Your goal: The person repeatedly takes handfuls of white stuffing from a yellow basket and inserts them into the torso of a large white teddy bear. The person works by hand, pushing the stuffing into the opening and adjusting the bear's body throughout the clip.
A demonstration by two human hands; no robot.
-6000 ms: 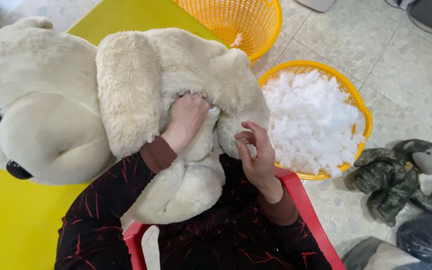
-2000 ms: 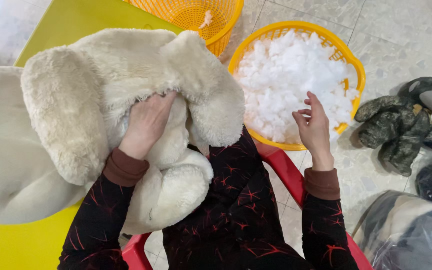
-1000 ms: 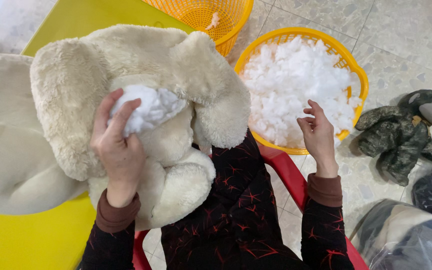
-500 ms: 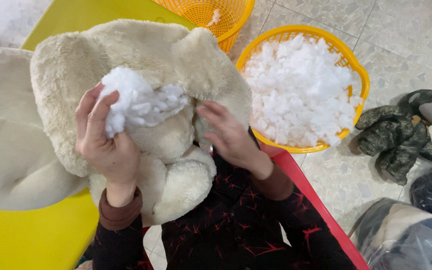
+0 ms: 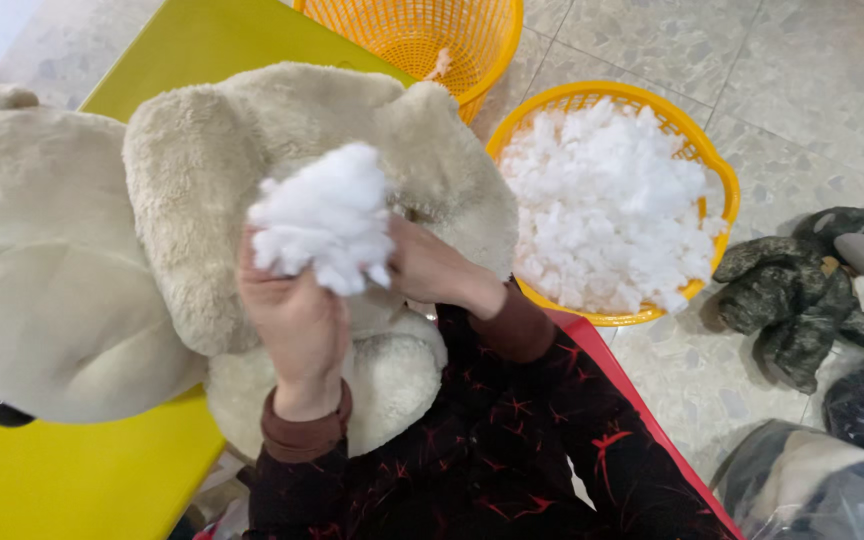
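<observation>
A big cream plush bear lies across my lap and the yellow table. My left hand grips a clump of white stuffing and holds it up in front of the bear's body. My right hand touches the same clump from the right, fingers partly hidden behind it, close to the bear's limb. A yellow basket full of white stuffing stands on the floor to my right.
A second orange-yellow basket, almost empty, stands behind the bear. A small camouflage-clad toy lies on the tiled floor at the right, beside clear plastic bags. I sit on a red chair.
My left hand pulled out of the bear with a clump of stuffing and lifted it. My right hand came back from the full basket and now meets the clump.
</observation>
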